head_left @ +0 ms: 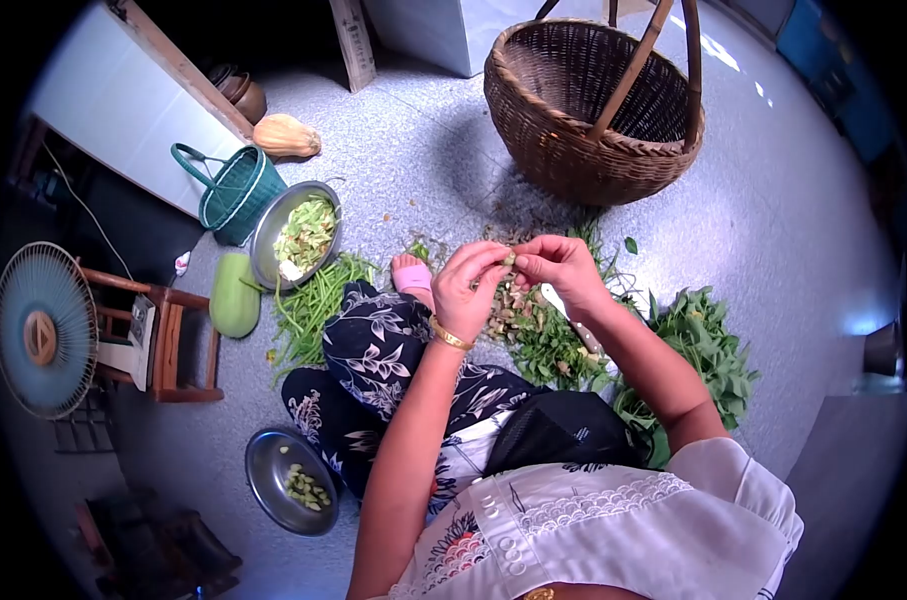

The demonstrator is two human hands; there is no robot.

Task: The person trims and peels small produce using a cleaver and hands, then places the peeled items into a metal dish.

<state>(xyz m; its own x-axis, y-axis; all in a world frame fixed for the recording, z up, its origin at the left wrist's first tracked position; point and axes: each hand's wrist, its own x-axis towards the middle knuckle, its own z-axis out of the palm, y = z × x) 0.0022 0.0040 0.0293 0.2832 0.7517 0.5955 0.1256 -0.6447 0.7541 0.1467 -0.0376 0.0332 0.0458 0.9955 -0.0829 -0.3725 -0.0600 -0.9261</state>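
Note:
My left hand [470, 287] and my right hand [565, 272] meet in front of me, above the floor. Both pinch one small pale-green piece [510, 259], perhaps a bean or part of a pod; the fingertips partly hide it. To the left, a metal bowl [333, 205] holds pale-green pods or husks. Another metal bowl [256, 470], lower left, has small green beans or cut pieces in it. Beneath my hands lie dry brownish husks [503, 315] and leafy greens [553, 360].
A large wicker basket [573, 165] stands ahead. At left are a green basket [238, 205], a tan gourd [286, 136], a pale-green gourd [235, 295], long green stalks [318, 305], a fan [41, 335] and a wooden stool [178, 345]. More leafy greens [708, 350] lie right.

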